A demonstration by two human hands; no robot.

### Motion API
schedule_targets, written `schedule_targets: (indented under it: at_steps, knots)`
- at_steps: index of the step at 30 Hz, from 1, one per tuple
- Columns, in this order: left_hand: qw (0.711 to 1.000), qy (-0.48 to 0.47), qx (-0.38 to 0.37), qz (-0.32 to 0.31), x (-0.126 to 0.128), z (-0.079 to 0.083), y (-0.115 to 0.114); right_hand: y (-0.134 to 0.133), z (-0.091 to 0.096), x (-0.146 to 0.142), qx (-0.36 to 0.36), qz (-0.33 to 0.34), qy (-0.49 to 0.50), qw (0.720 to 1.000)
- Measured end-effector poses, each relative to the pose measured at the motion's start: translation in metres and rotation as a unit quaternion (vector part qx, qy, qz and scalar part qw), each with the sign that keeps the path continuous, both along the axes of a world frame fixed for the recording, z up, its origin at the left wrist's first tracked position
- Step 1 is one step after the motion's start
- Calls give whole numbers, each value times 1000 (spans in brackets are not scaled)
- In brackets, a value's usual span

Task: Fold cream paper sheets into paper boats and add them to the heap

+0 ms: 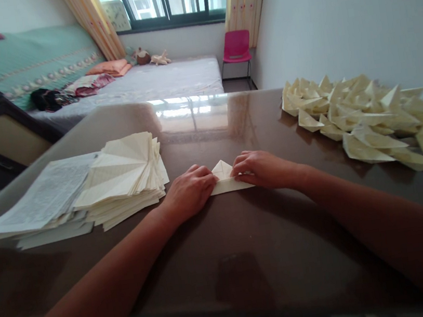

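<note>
Two bare forearms reach in from the near left and near right corners and converge toward the middle of the bench (226,261). The left grip (189,191) lies palm down, knuckles raised, fingers bent and pointing right. The right grip (262,168) faces it from the right, just apart, wrist low, fingers curled with tips pressed downward. Whether its thumb and fingers are closed together cannot be made out.

1 half-folded sheet (223,171), 1 creased stack (127,173), 1 printed stack (43,195), dozens of folded pcs (371,117)
</note>
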State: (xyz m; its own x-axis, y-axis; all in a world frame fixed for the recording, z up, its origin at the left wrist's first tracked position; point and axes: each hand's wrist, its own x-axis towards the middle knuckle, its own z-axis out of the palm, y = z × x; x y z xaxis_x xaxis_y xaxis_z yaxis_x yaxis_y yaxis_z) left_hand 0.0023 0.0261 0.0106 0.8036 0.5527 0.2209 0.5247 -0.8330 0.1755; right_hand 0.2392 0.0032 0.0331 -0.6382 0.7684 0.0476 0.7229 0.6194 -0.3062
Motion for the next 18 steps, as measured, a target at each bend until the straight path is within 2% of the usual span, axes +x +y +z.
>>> schedule_targets:
  at_steps: [6,9,12,14,18]
  knots:
    - [993,-56,-74,66,1,-5,10,13,-15,9,-82,-61,89,991]
    - [989,-65,-81,105,3,-6,11,11,-19,4,-63,-93,74,991]
    - [988,-56,-70,128,6,-6,10,8,-20,0,-11,-108,41,993]
    - [988,-50,-62,133,8,-6,9,8,-18,2,4,-91,32,995]
    - [989,-35,-56,133,8,-2,8,15,-13,16,-49,0,47,998]
